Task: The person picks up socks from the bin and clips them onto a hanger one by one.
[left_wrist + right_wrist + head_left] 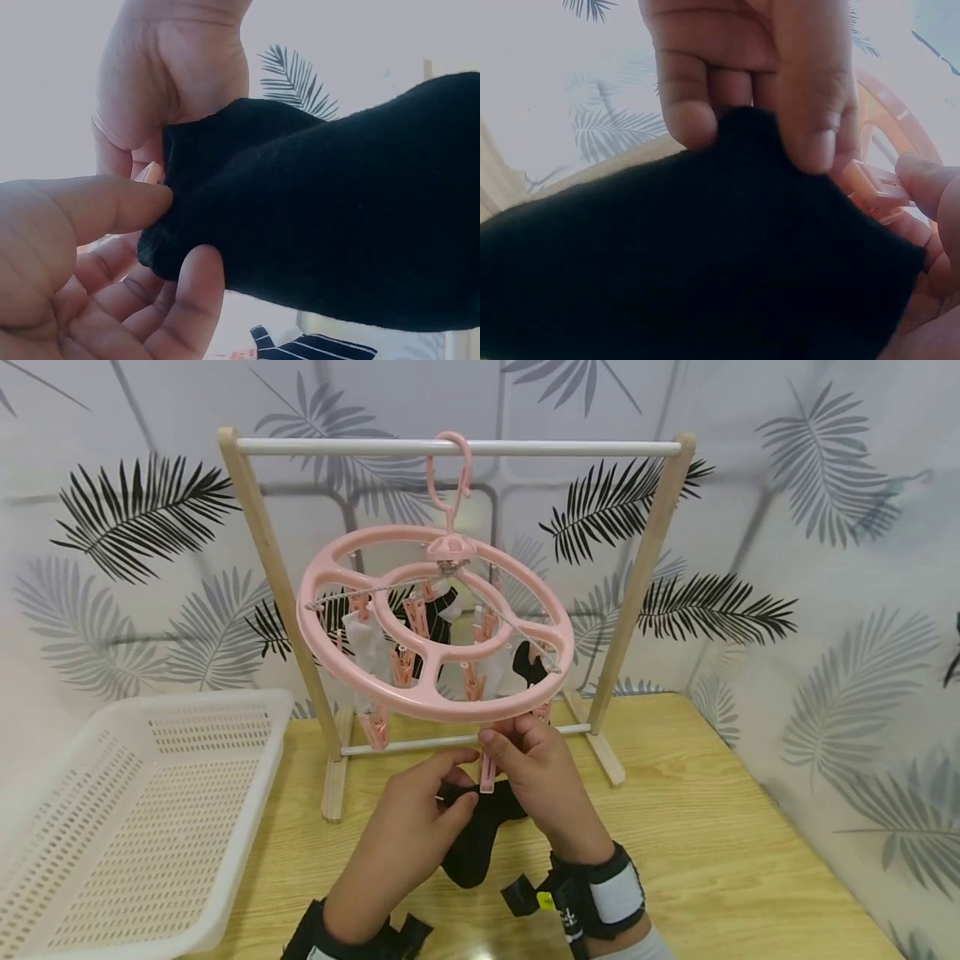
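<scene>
A black sock (472, 852) hangs from my left hand (411, 817), which pinches its cuff between thumb and fingers. In the left wrist view the sock (322, 217) stretches off to the right from those fingertips. My right hand (551, 781) grips a pink clothespin (487, 773) just below the front rim of a round pink drying hanger (420, 703). The right wrist view shows the clothespin (879, 186) close beside the cuff of the sock (667, 262); whether its jaws are around the fabric I cannot tell.
The hanger hooks over the white bar (337, 447) of a wooden-legged rack (641, 560). Several clothespins dangle from it, with a white sock (367, 643), a striped dark sock (441, 614) and another black piece (528, 664). A white basket (251, 802) stands on the left of the wooden table (712, 843).
</scene>
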Tool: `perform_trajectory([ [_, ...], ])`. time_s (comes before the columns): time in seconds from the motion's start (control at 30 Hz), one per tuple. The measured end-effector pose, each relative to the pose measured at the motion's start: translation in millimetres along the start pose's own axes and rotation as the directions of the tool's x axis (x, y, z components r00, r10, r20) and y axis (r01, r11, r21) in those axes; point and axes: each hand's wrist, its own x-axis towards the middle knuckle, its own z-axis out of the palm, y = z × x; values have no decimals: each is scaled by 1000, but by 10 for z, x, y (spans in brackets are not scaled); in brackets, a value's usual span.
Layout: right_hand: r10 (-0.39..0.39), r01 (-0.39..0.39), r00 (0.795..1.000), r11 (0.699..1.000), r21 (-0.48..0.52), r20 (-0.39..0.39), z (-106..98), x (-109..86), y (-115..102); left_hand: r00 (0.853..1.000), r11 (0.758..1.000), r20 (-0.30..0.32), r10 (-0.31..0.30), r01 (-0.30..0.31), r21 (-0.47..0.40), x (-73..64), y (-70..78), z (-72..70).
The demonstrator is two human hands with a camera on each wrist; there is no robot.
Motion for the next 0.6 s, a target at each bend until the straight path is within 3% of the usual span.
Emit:
perform_trajectory([
  [0.27, 16, -16, 1000, 1000, -23, -3, 1, 0, -6, 999, 998, -50, -5, 2, -57, 5, -14, 31],
  [0.6, -1, 2, 999, 1000, -30, 34, -2, 13, 12, 990, 995, -134, 32, -45, -92, 17, -55, 47],
])
